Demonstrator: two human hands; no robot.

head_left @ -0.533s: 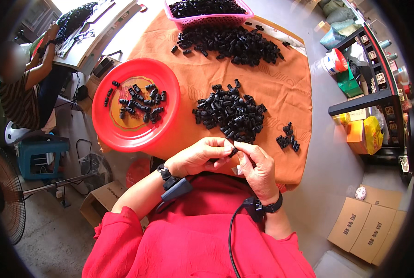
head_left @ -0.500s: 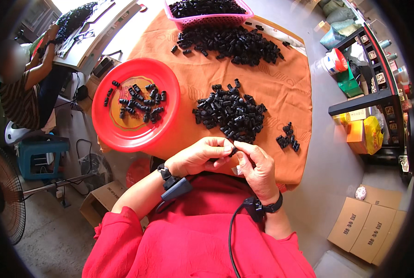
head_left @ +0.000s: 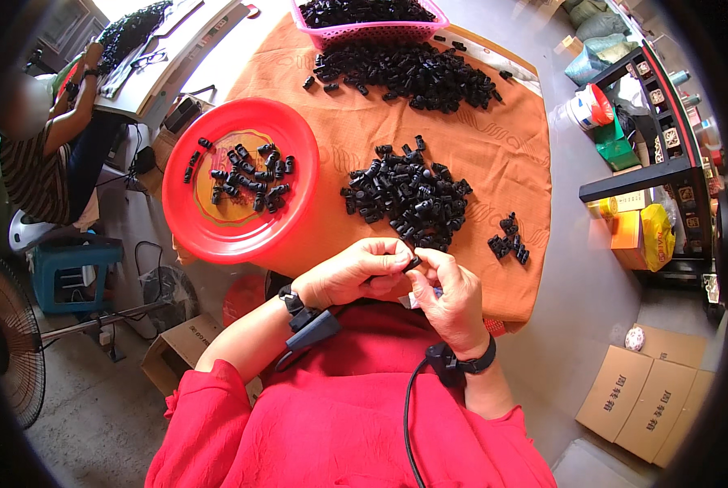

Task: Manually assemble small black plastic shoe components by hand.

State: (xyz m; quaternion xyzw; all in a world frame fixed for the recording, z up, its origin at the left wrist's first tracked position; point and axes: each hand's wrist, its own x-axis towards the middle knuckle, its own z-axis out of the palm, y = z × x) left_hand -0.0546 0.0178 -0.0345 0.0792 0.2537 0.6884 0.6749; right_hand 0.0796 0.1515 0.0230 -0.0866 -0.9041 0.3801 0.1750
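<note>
My left hand (head_left: 354,272) and my right hand (head_left: 449,293) meet at the near edge of the table, both pinching a small black plastic part (head_left: 412,264) between their fingertips. Just beyond them lies a heap of the same black parts (head_left: 408,195) on the orange tablecloth (head_left: 502,154). A red round tray (head_left: 242,180) to the left holds several more black parts. A small cluster of parts (head_left: 509,245) lies to the right of the heap.
A larger pile of black parts (head_left: 417,71) spreads at the far side below a pink basket (head_left: 372,18) full of them. Another person (head_left: 42,138) sits at a bench at the left. A fan, a blue stool and cardboard boxes (head_left: 653,398) stand on the floor.
</note>
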